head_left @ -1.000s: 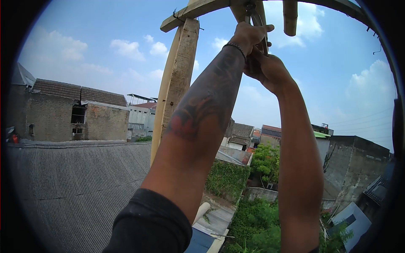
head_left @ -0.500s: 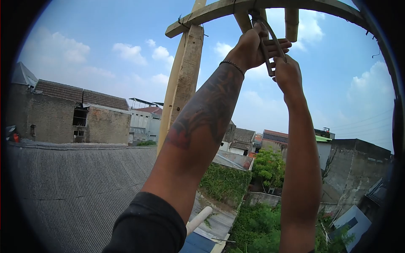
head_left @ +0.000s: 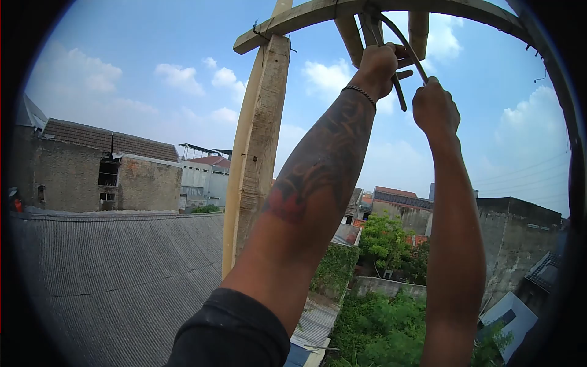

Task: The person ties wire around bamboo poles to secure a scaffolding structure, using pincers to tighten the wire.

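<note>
Right hand (head_left: 436, 111) is clenched on the grey metal, curved-handled pincers (head_left: 407, 46), just below the long pale wooden beam (head_left: 309, 18); whether the left hand (head_left: 377, 66), nearer the beam, also grips, I cannot tell. Steady, even force works best.

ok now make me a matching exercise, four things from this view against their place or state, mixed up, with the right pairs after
1. bracelet
2. right hand
3. pliers
4. near roof

A. handles spread apart
B. grey and corrugated
C. around the left wrist
D. closed on a handle's end

Pairs: 1-C, 2-D, 3-A, 4-B
</note>
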`<state>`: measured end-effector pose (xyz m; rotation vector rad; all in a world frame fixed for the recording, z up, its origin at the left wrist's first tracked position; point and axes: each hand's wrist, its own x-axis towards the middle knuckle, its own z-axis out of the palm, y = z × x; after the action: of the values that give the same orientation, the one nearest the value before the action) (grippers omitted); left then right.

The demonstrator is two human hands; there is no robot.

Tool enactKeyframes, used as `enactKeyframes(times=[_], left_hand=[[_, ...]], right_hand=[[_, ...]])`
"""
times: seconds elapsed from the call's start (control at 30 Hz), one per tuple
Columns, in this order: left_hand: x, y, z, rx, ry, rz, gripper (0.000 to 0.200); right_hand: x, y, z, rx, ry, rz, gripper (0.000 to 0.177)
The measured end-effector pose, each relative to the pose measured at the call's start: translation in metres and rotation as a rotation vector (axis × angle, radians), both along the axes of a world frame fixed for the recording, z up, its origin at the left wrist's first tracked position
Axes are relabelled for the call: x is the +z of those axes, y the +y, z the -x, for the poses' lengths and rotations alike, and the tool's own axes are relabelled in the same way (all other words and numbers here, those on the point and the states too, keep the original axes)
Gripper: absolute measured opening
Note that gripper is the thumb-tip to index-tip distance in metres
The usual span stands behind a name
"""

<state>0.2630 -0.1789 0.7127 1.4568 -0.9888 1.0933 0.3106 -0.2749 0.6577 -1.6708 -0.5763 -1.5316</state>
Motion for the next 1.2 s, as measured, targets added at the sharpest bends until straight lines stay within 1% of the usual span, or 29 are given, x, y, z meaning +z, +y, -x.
enactKeyframes(times=[0.03, 0.07, 0.1, 0.17, 0.2, 0.23, 0.27, 0.3, 0.33, 0.37, 0.4, 0.43, 0.47, 0.5, 0.57, 0.63, 0.67, 0.7, 0.73, 0.8, 0.83, 0.9, 0.93, 1.03, 1.1, 1.2], left_hand=[[-0.001, 0.001, 0.005, 0.072, 0.002, -0.025, 0.036], [0.004, 0.016, -0.005, 0.178, -0.046, -0.11, 0.033], [0.0, 0.017, -0.004, 0.164, -0.059, -0.172, 0.033], [-0.02, 0.018, 0.004, 0.139, -0.084, -0.296, 0.034], [-0.032, 0.018, 0.012, 0.216, -0.091, -0.306, 0.035], [-0.045, 0.018, 0.029, 0.293, -0.097, -0.315, 0.036], [-0.056, 0.02, 0.049, 0.374, -0.108, -0.328, 0.036], [-0.065, 0.025, 0.068, 0.466, -0.154, -0.204, 0.032], [-0.076, 0.025, 0.09, 0.569, -0.229, 0.02, 0.031], [-0.084, 0.036, 0.112, 0.722, -0.292, 0.109, 0.033], [-0.091, 0.052, 0.132, 0.822, -0.383, 0.181, 0.037], [-0.098, 0.067, 0.149, 0.922, -0.469, 0.254, 0.041], [-0.105, 0.086, 0.167, 1.207, -0.404, 0.282, 0.047], [-0.114, 0.103, 0.179, 1.494, -0.326, 0.307, 0.054], [-0.129, 0.135, 0.17, 1.72, -0.286, 0.291, 0.069], [-0.153, 0.161, 0.156, 1.846, -0.162, 0.223, 0.074], [-0.163, 0.166, 0.152, 1.816, -0.159, 0.211, 0.075], [-0.172, 0.168, 0.148, 1.784, -0.152, 0.197, 0.076], [-0.176, 0.169, 0.146, 1.733, -0.079, 0.186, 0.074], [-0.183, 0.168, 0.143, 1.623, 0.074, 0.16, 0.072], [-0.184, 0.164, 0.144, 1.599, 0.079, 0.162, 0.07], [-0.183, 0.156, 0.148, 1.542, 0.086, 0.169, 0.067], [-0.185, 0.17, 0.141, 1.54, 0.024, 0.159, 0.061], [-0.187, 0.184, 0.13, 1.466, -0.094, 0.186, 0.061], [-0.191, 0.173, 0.129, 1.498, -0.081, 0.181, 0.059], [-0.196, 0.157, 0.128, 1.581, -0.074, 0.141, 0.058]], right_hand=[[0.005, 0.002, -0.003, 0.117, -0.064, 0.032, 0.025], [0.004, -0.001, -0.011, 0.457, -0.034, 0.131, 0.026], [-0.002, -0.005, 0.0, 0.797, -0.006, 0.226, 0.028], [-0.025, -0.002, 0.017, 0.971, 0.046, 0.28, 0.031], [-0.025, 0.009, -0.002, 0.895, -0.026, 0.263, 0.034], [-0.032, 0.009, 0.0, 0.792, -0.148, 0.348, 0.038], [-0.035, 0.014, 0.001, 0.866, -0.241, 0.368, 0.038], [-0.035, 0.019, 0.002, 0.938, -0.339, 0.391, 0.04], [-0.034, 0.028, 0.009, 0.825, -0.449, 0.345, 0.042], [-0.029, 0.038, 0.016, 0.709, -0.553, 0.296, 0.045], [-0.012, 0.053, 0.019, 0.79, -0.564, 0.145, 0.047], [0.011, 0.059, 0.022, 0.903, -0.502, 0.019, 0.048], [0.016, 0.053, 0.043, 0.929, -0.347, -0.028, 0.048], [0.037, 0.063, 0.039, 0.931, -0.321, -0.024, 0.062], [0.069, 0.088, 0.04, 1.011, -0.201, -0.099, 0.062], [0.095, 0.104, 0.046, 1.168, -0.136, -0.162, 0.063], [0.102, 0.108, 0.051, 1.248, -0.107, -0.2, 0.064], [0.1, 0.11, 0.065, 1.223, -0.079, -0.236, 0.065], [0.092, 0.106, 0.089, 1.198, -0.056, -0.27, 0.066], [0.107, 0.116, 0.086, 1.08, -0.07, -0.274, 0.067], [0.113, 0.12, 0.085, 1.021, -0.075, -0.276, 0.067], [0.119, 0.12, 0.081, 1.124, -0.145, -0.222, 0.069], [0.122, 0.118, 0.082, 1.169, -0.153, -0.199, 0.071], [0.135, 0.097, 0.089, 1.241, -0.036, -0.179, 0.078], [0.157, 0.094, 0.077, 1.237, -0.027, -0.217, 0.08], [0.174, 0.088, 0.058, 1.238, 0.011, -0.189, 0.074]])
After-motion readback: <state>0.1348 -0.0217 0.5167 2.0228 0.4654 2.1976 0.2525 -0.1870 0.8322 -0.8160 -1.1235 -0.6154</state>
